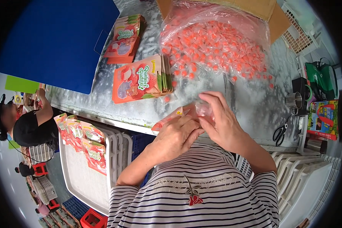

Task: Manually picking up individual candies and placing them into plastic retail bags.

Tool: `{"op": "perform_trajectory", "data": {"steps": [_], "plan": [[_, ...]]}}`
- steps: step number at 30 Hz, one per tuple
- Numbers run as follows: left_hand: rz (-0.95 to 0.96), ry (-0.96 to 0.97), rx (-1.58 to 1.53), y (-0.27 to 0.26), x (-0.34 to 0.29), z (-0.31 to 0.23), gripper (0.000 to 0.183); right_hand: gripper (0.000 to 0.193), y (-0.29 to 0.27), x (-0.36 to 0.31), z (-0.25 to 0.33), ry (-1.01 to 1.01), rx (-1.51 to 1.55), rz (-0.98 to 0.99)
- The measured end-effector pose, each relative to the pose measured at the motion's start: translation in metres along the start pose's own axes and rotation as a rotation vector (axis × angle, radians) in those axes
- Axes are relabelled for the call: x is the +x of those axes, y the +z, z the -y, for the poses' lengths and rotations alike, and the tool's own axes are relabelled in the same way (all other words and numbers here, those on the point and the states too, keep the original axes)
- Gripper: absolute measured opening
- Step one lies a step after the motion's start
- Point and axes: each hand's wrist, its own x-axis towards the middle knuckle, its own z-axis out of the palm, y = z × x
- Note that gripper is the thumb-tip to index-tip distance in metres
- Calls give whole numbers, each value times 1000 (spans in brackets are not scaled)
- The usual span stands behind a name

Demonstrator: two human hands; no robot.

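Note:
My left hand (173, 138) is closed around a red and pink candy pouch (161, 123) at the table's front edge. The pouch's top points toward my right hand (225, 123), which is curled with thumb and fingers around clear-wrapped candy (203, 108) at its mouth. How many pieces are there is hidden by my fingers. Just beyond my hands lies a thick stack of flat matching pouches (138, 81), with a second stack (124, 40) farther back. A large heap of clear-wrapped red candies (216, 49) spreads over the table from a plastic-lined carton.
The open carton (231, 7) stands at the far edge. A blue panel (53, 41) covers the far left. White trays (83, 178) at my left carry plump pouches (91, 142). Black scissors (280, 133) and a metal cup (293, 100) sit at right. Another person (32, 121) works at left.

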Motion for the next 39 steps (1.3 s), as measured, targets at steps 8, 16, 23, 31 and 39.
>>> {"op": "perform_trajectory", "data": {"steps": [8,16,23,31,39], "plan": [[130,57,0,0,-10,0,22,62,1,4,20,-23,140,248],[-71,-30,73,-29,-40,-15,11,40,7,31,-21,218,547,-92],[-285,-191,14,-59,-62,-19,9,37,120,62,-103,-354,-201,66],[-244,-253,30,-58,-60,-8,10,32,135,43,-141,-309,-399,83],[-214,-187,26,-42,-44,6,11,12,30,49,1,168,596,-286]]}}
